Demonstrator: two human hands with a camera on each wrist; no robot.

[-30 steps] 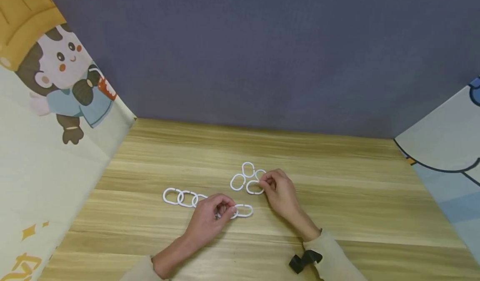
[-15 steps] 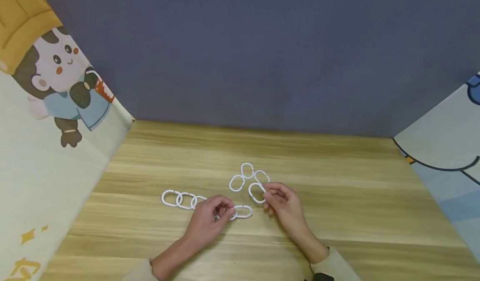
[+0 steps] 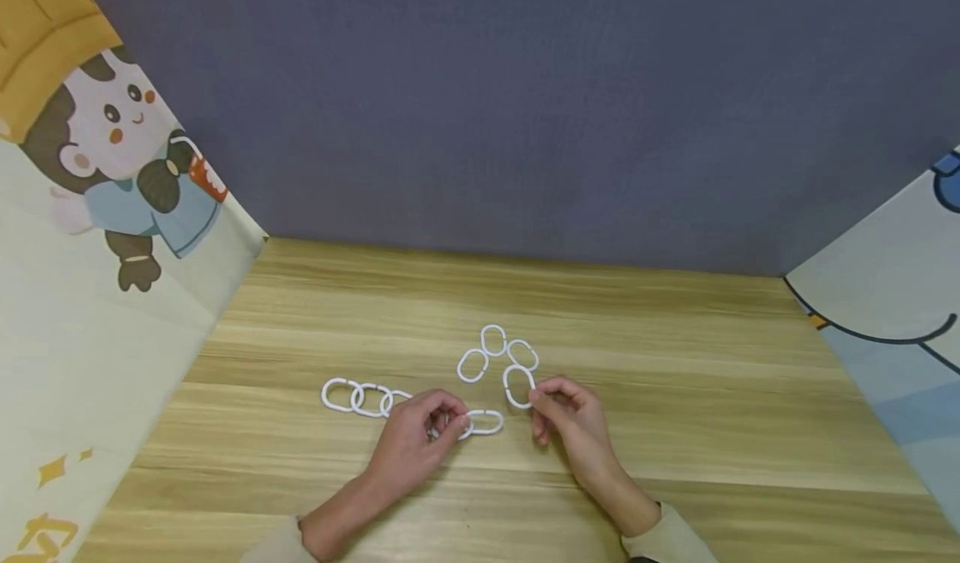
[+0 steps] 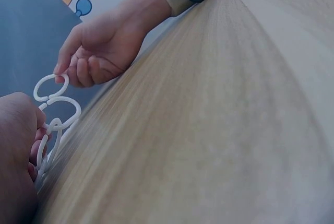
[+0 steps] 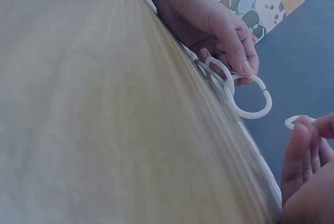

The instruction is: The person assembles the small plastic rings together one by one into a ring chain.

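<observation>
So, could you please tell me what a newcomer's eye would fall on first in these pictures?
Probably the big cartoon figure with the orange hat on the left wall, bright beside the plain dark back wall. Next, perhaps, the white rings on the wooden table: the left hand pinches a linked chain, while the right hand holds a single ring near three loose rings.
</observation>
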